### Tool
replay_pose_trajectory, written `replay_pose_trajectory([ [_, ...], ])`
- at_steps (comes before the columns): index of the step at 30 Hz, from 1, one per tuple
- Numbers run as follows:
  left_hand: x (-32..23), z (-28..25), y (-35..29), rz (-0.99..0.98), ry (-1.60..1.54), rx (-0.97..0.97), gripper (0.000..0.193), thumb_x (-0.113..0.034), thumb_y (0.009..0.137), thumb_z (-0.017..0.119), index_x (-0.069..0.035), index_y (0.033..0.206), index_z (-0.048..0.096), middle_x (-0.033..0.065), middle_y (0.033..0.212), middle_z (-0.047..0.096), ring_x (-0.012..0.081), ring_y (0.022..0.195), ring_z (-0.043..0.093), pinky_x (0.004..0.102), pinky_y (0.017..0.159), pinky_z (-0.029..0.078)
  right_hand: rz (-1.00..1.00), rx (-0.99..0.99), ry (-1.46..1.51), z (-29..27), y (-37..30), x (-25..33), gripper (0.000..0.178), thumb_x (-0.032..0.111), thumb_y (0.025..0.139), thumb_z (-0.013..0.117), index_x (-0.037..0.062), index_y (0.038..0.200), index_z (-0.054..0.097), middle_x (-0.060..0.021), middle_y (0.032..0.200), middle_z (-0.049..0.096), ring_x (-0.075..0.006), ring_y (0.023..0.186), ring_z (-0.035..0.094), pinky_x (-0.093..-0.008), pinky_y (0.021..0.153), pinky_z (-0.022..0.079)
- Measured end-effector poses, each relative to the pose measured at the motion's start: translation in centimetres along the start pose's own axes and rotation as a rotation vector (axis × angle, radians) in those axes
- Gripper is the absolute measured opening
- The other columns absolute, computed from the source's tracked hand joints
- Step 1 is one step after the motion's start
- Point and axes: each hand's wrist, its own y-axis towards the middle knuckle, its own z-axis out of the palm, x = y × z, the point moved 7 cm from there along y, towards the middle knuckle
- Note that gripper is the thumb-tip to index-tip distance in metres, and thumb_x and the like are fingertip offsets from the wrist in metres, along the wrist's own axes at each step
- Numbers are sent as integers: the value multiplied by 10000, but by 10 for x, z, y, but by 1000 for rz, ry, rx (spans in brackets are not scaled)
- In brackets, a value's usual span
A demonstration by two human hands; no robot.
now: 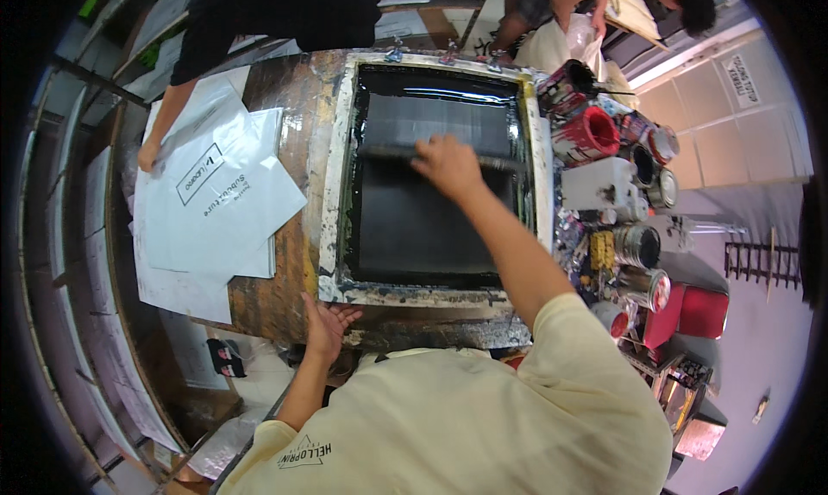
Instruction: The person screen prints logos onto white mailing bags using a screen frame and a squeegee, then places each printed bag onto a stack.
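Observation:
A screen printing frame (335, 180) with a paint-stained white rim lies on the table in front of me. Across its dark mesh runs a long squeegee (498, 162), gripped near its middle by my right hand (447, 166). Wet black ink (431, 83) glistens along the far end of the mesh. My left hand (326, 324) is open, fingers spread, beside the frame's near left corner; whether it touches the rim I cannot tell. What lies under the frame is hidden.
On the left, another person's hand (149, 154) rests at the edge of pale printed sheets (233, 223). Open ink cans, including a red one (588, 134), and a white jug (595, 184) crowd the right side. Racks (108, 184) stand at far left; another person sits at the back right.

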Motion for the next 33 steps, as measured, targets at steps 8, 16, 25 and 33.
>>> replay_pose_trajectory([
  [8, -46, 38, -38, 122, 2, 317, 1004, -825, 968, 241, 42, 1460, 351, 270, 1365, 584, 380, 1313, 571, 477, 1135, 440, 31, 155, 3, -108, -157, 144, 393, 399, 893, 708, 64, 1066, 599, -126, 971, 620, -328, 973, 629, -451, 738, 561],
  [16, -141, 128, -94, 635, 155, 614, 885, -711, 1026, 313, 6, 1544, 338, 306, 1552, 383, 412, 1500, 316, 539, 1225, 240, 7, -436, -274, -255, -86, 158, 357, 399, 832, 705, 89, 999, 652, -90, 912, 620, -284, 927, 597, -515, 903, 391],
  [25, 10, 61, 12, 838, 1764, -199, 1079, -838, 905, 415, -56, 1632, 259, 287, 1695, 95, 480, 1572, 13, 770, 1143, -81, -11, -492, -252, -299, -37, 151, 355, 384, 839, 681, 57, 975, 707, -95, 844, 682, -300, 872, 659, -504, 883, 412],
  [33, -20, 91, -2, 756, 1775, -152, 1015, -701, 928, 574, 49, 1570, 339, 262, 1643, 313, 441, 1550, 215, 697, 1204, 46, -24, -479, -177, -332, 8, 138, 361, 403, 866, 653, 43, 846, 664, -127, 813, 678, -343, 850, 660, -503, 856, 417],
])
